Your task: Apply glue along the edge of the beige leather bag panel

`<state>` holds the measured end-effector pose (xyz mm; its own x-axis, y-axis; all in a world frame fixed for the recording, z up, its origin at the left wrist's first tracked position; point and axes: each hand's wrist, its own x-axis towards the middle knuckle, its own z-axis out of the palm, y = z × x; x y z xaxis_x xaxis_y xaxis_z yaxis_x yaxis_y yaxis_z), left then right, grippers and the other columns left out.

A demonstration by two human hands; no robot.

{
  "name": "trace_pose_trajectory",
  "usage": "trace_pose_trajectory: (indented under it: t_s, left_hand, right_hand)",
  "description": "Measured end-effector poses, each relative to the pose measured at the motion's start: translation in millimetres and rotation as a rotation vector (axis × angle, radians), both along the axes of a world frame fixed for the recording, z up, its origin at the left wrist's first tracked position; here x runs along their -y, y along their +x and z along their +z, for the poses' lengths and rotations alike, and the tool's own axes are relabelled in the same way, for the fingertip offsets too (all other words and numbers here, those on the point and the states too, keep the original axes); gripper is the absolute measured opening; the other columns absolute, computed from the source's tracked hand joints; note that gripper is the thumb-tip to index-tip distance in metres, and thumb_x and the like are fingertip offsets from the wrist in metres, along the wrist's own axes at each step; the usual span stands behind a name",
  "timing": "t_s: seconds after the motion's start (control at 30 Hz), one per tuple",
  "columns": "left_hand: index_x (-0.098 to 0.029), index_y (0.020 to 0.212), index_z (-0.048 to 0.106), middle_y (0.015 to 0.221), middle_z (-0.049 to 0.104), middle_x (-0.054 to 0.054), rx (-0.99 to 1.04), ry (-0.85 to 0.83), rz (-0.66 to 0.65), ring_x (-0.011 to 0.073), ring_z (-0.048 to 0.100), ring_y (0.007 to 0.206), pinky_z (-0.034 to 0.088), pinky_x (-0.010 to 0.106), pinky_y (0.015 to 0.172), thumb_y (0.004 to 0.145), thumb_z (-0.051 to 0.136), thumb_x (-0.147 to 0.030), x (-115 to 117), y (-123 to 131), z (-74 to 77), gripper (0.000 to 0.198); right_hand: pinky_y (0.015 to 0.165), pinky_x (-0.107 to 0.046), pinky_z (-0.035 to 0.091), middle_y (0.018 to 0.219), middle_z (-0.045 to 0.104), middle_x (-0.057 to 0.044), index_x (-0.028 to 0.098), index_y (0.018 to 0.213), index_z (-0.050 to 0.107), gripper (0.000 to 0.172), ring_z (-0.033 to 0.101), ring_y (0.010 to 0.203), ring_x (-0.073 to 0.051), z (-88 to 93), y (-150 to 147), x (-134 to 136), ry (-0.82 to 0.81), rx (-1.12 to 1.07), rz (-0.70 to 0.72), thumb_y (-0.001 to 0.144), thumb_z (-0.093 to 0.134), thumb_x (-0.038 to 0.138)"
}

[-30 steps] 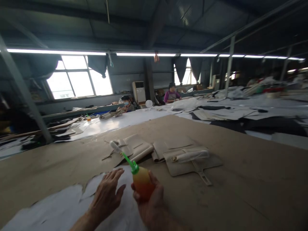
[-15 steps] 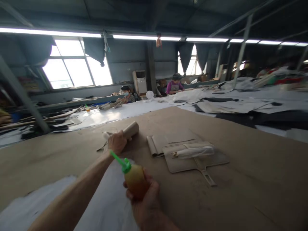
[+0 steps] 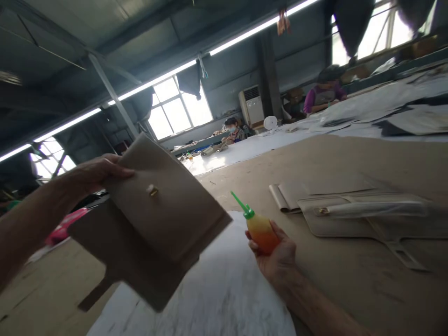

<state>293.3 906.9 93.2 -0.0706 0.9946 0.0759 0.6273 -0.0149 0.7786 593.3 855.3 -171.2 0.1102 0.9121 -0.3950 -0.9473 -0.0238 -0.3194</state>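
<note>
My left hand point(image 3: 108, 170) pinches the top corner of a beige leather bag piece point(image 3: 168, 186), lifted and tilted at the left. A small gold-coloured fitting point(image 3: 153, 191) shows on its face, and a flap with a narrow strap hangs below. My right hand point(image 3: 280, 254) is wrapped round a squeeze bottle point(image 3: 262, 231) of orange liquid, its green nozzle pointing up and left. On the table to the right lies a flat beige bag panel point(image 3: 336, 224) with a strap end and a wrapped handle point(image 3: 378, 208). Beside it is a folded beige piece point(image 3: 290, 196).
A white sheet point(image 3: 224, 289) covers part of the brown tabletop point(image 3: 245, 172) in front of me. Something pink point(image 3: 65, 226) lies at the left. Two people point(image 3: 324, 93) work farther back, near a white fan point(image 3: 270, 122). Sheets of material point(image 3: 385, 102) are spread at the back right.
My left hand has raised the beige bag piece from the table, and it now hangs unrolled at the left. The bottle stays in my right hand. The view has turned left and tilted.
</note>
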Motion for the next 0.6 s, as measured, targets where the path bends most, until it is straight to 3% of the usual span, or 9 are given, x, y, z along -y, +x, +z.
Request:
trace_pose_trajectory:
  t_s: [0.07,0.13,0.23,0.3,0.43,0.53,0.6]
  left_hand:
    - [-0.014,0.072,0.066,0.068,0.069,0.007,-0.037,-0.185,-0.069,0.0235,0.059,0.056,0.05,0.036,0.055,0.041,0.077,-0.033,12,-1,-20.6,0.038]
    - [-0.015,0.072,0.067,0.074,0.069,0.009,-0.107,-0.311,-0.117,0.028,0.062,0.065,0.052,0.04,0.063,0.043,0.078,-0.031,17,5,-55.6,0.035]
    - [-0.016,0.069,0.066,0.077,0.067,0.006,-0.25,-0.306,-0.139,0.0282,0.061,0.082,0.048,0.043,0.082,0.042,0.081,-0.023,15,16,-111.8,0.031]
    - [-0.015,0.076,0.066,0.084,0.065,0.006,-0.311,-0.272,-0.125,0.0266,0.059,0.09,0.044,0.046,0.089,0.05,0.08,-0.023,16,18,-137.0,0.03]
    - [-0.015,0.094,0.063,0.103,0.064,0.01,-0.263,-0.178,0.07,0.0256,0.057,0.098,0.043,0.043,0.091,0.063,0.068,-0.039,49,2,-157.6,0.04]
    - [-0.014,0.093,0.06,0.096,0.064,0.012,-0.162,-0.277,0.209,0.0252,0.062,0.094,0.052,0.036,0.079,0.064,0.065,-0.049,97,-7,-176.0,0.046]
    - [-0.015,0.088,0.058,0.089,0.064,0.009,-0.156,-0.329,0.202,0.0231,0.064,0.086,0.055,0.036,0.074,0.074,0.06,-0.055,123,1,-197.0,0.042]
  right_hand:
    - [0.039,-0.018,0.035,0.079,0.059,-0.001,0.015,0.106,0.055,0.024,0.057,0.058,-0.01,1.5,1,1,0.0,0.004,-0.003,0.096,0.045,0.035]
    - [0.039,-0.018,0.035,0.079,0.059,-0.002,0.015,0.104,0.055,0.023,0.057,0.059,-0.011,3.0,2,2,0.005,0.013,-0.009,0.096,0.045,0.034]
    - [0.039,-0.019,0.035,0.077,0.059,-0.002,0.015,0.1,0.055,0.02,0.058,0.059,-0.012,4.5,5,2,0.009,0.031,-0.014,0.095,0.044,0.032]
    - [0.039,-0.019,0.035,0.077,0.06,-0.002,0.016,0.097,0.054,0.018,0.059,0.059,-0.013,4.7,7,2,0.01,0.04,-0.013,0.095,0.044,0.03]
    - [0.038,-0.02,0.035,0.077,0.06,-0.003,0.015,0.096,0.055,0.017,0.06,0.06,-0.014,2.6,5,-2,0.005,0.034,0.026,0.094,0.044,0.029]
    - [0.04,-0.018,0.036,0.079,0.06,-0.002,0.016,0.1,0.056,0.019,0.058,0.06,-0.011,0.0,2,-4,-0.004,0.019,0.041,0.095,0.046,0.032]
    - [0.041,-0.018,0.037,0.08,0.059,-0.001,0.017,0.102,0.057,0.02,0.055,0.058,-0.009,-0.1,-1,0,0.002,0.015,0.038,0.095,0.048,0.034]
